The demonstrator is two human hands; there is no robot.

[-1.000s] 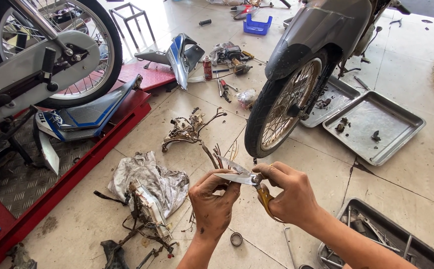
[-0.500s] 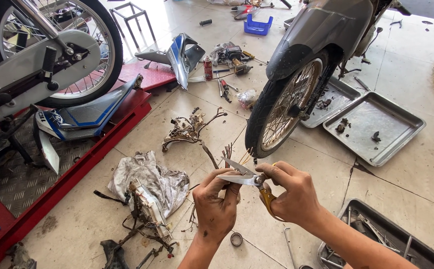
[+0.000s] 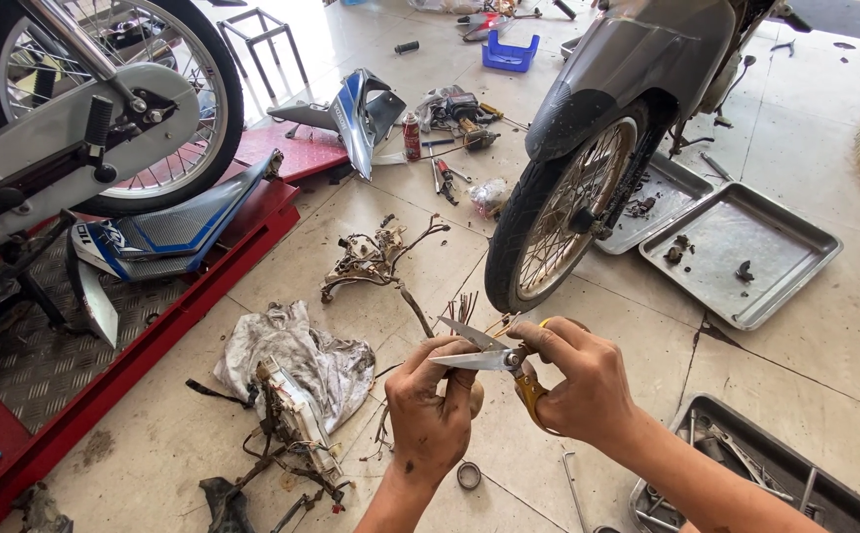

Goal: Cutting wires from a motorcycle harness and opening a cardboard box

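My hands work scissors on wires above the workshop floor.
My right hand (image 3: 588, 380) grips yellow-handled scissors (image 3: 494, 357), blades open, pointing left; my left hand (image 3: 432, 410) pinches a wire bundle (image 3: 464, 311) fanning upward, near the motorcycle wheel (image 3: 563, 212).

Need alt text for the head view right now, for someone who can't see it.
The right hand works yellow-handled scissors, blades open, on thin wires that the left hand holds up. Below, a tiled workshop floor holds a motorcycle's rear wheel, metal trays, a dirty rag and a loose wiring harness.
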